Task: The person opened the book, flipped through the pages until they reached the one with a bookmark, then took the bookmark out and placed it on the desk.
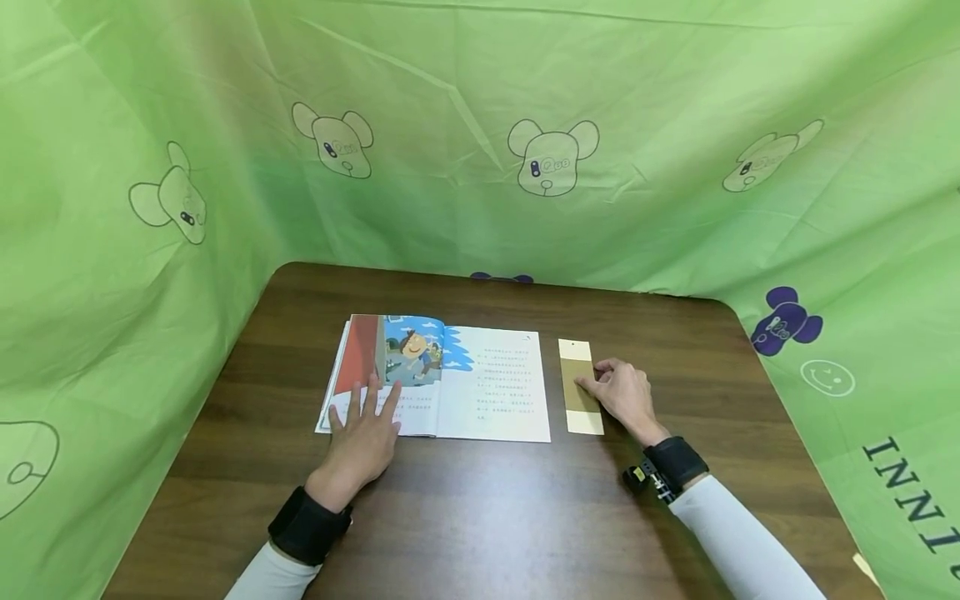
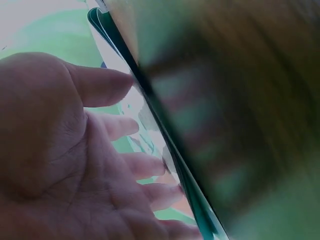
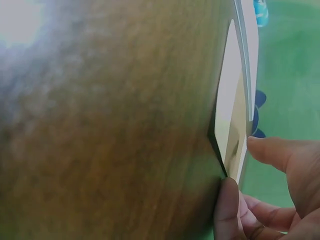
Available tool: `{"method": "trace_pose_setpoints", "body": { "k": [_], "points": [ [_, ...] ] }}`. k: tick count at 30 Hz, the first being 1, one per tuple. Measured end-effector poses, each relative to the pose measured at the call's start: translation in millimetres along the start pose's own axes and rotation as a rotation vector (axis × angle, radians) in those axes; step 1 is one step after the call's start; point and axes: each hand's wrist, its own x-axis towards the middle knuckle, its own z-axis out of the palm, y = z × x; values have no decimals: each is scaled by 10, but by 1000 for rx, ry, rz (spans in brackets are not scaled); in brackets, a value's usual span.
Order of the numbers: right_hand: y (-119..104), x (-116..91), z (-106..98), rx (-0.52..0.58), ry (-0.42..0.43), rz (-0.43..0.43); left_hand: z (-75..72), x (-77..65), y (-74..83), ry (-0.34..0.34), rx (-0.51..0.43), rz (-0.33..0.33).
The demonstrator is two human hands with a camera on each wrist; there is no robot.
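An open picture book [image 1: 495, 408] lies on the table, a colour drawing of a child on its left page and printed text on both pages. My left hand [image 1: 366, 442] rests on the lower part of the left page with its fingers spread; the left wrist view shows the fingertips along the book's edge. To the right of the book is a cream and tan bookmark [image 1: 576, 375] with a small hole near its top. My right hand [image 1: 628, 398] pinches the bookmark's right edge, thumb over its face and a finger at the edge in the right wrist view.
The brown wooden table [image 1: 480, 517] has a green cloth [image 1: 450, 225] with bear-face prints around its back and sides. A small pale object [image 1: 866, 568] sits at the table's right edge, near the front corner. Both wrists wear black bands.
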Motion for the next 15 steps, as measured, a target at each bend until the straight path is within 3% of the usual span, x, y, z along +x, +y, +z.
{"method": "trace_pose_setpoints", "body": {
  "k": [15],
  "points": [
    [12, -18, -63, 17, -2, 16, -42, 5, 8, 124, -1, 65]
  ]
}}
